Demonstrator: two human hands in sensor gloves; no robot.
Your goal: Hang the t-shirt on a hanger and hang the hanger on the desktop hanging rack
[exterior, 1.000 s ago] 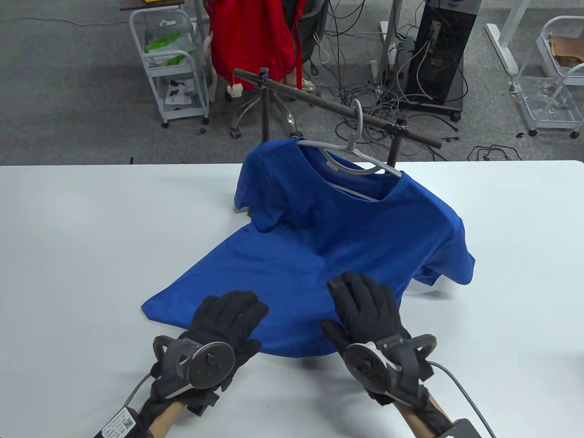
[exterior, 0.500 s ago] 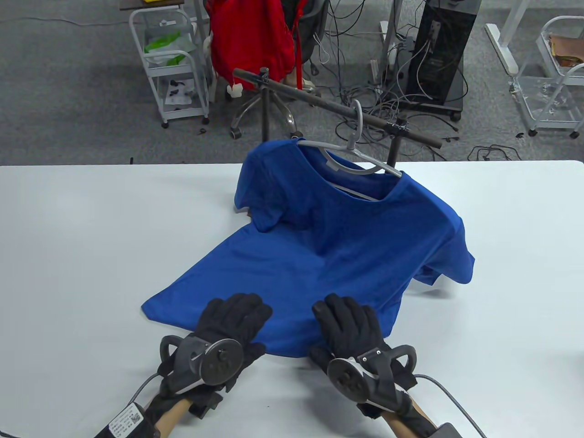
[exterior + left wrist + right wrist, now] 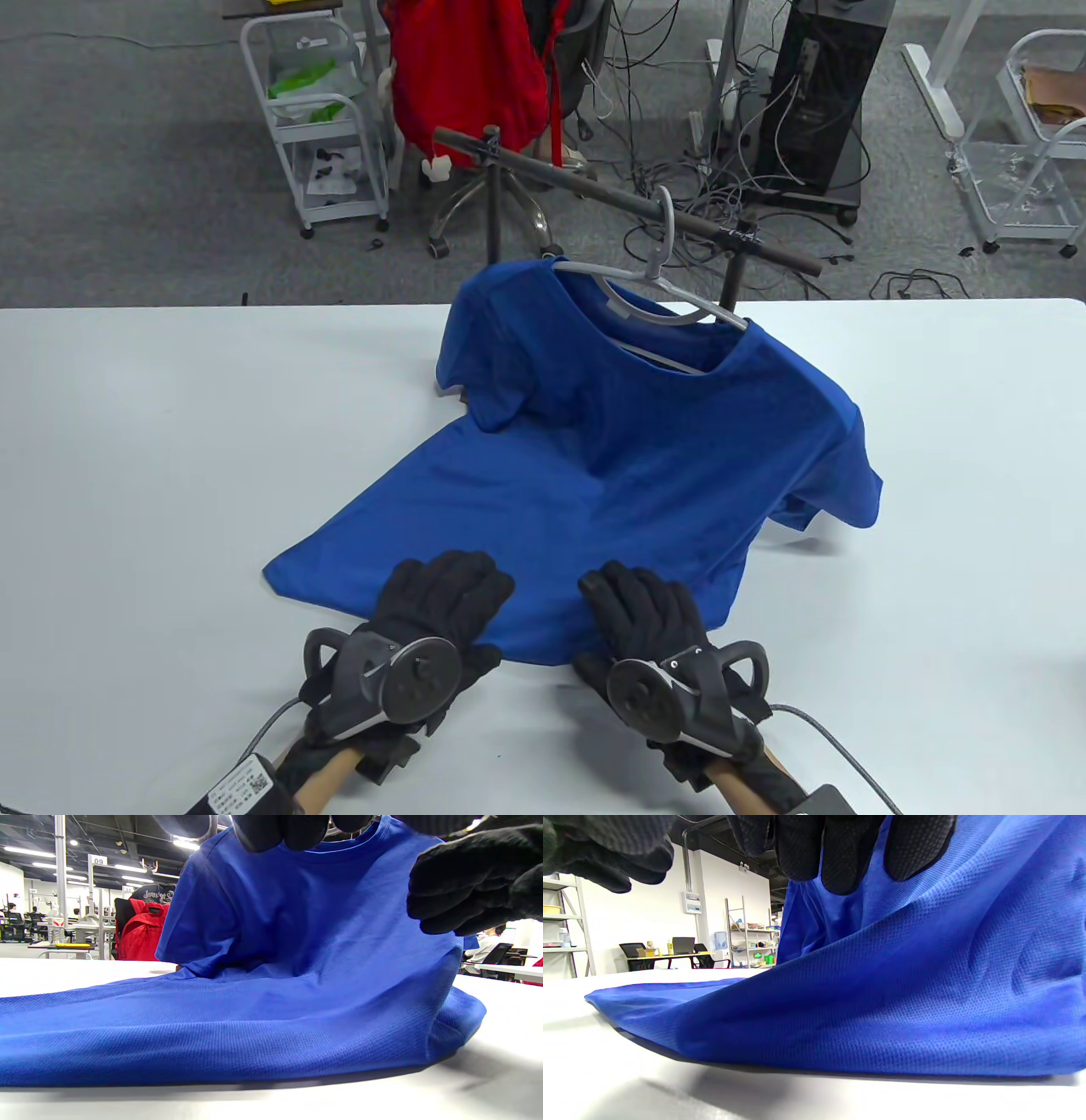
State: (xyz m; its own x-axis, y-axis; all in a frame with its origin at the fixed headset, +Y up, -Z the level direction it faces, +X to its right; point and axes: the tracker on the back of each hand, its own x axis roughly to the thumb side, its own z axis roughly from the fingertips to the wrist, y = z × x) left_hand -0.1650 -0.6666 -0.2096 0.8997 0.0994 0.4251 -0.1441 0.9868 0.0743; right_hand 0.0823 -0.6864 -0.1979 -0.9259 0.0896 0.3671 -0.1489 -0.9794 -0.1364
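Observation:
The blue t-shirt [image 3: 628, 441] is on a grey hanger [image 3: 657, 289] whose hook sits over the black rack bar [image 3: 594, 182]. Its body slopes down onto the white table [image 3: 153, 475], and the hem lies flat near me. My left hand [image 3: 448, 590] lies with loosely straight fingers over the hem's left part. My right hand [image 3: 640, 603] lies the same way over the hem's right part, close beside it. In the left wrist view the fingers [image 3: 280, 830] hang just above the t-shirt [image 3: 271, 984]. In the right wrist view the fingers [image 3: 848, 853] hover over the t-shirt [image 3: 903, 1005]. Neither hand grips anything.
The rack's two black uprights [image 3: 734, 280] stand at the table's far edge behind the shirt. Beyond the table are a red garment on a chair [image 3: 467, 68], white carts [image 3: 327, 127], a black computer tower [image 3: 819, 102] and loose cables on the floor.
My right hand has slid back toward me and to the left along the shirt. My left hand has shifted slightly right. The hands now sit closer together; the shirt has not moved.

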